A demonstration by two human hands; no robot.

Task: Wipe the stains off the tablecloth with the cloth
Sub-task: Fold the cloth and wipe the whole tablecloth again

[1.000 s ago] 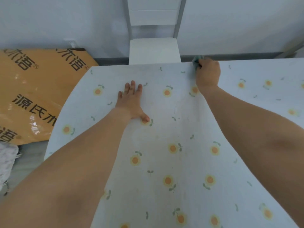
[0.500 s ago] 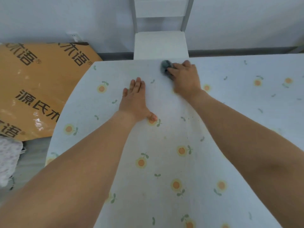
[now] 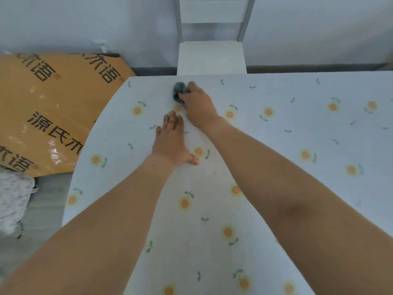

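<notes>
cloth [image 3: 179, 90]: dark grey-green wad gripped under right hand [image 3: 198, 106], just beyond flat, released left hand [image 3: 171, 141] | tablecloth [image 3: 276, 128]: pale, orange-flower print | white chair [image 3: 211, 58] beyond both hands

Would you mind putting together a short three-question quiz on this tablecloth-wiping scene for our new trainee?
1. True or false: the left hand lies flat with straight fingers on the tablecloth.
2. Which hand grips the dark cloth? A) left hand B) right hand C) both hands
3. Fill in: beyond the table's far edge stands a white ____.

Key
1. True: it presses flat on the tablecloth and holds nothing.
2. B: the right hand holds the bunched cloth against the tablecloth near the far edge.
3. Chair: its seat and backrest show just behind the table.
</notes>
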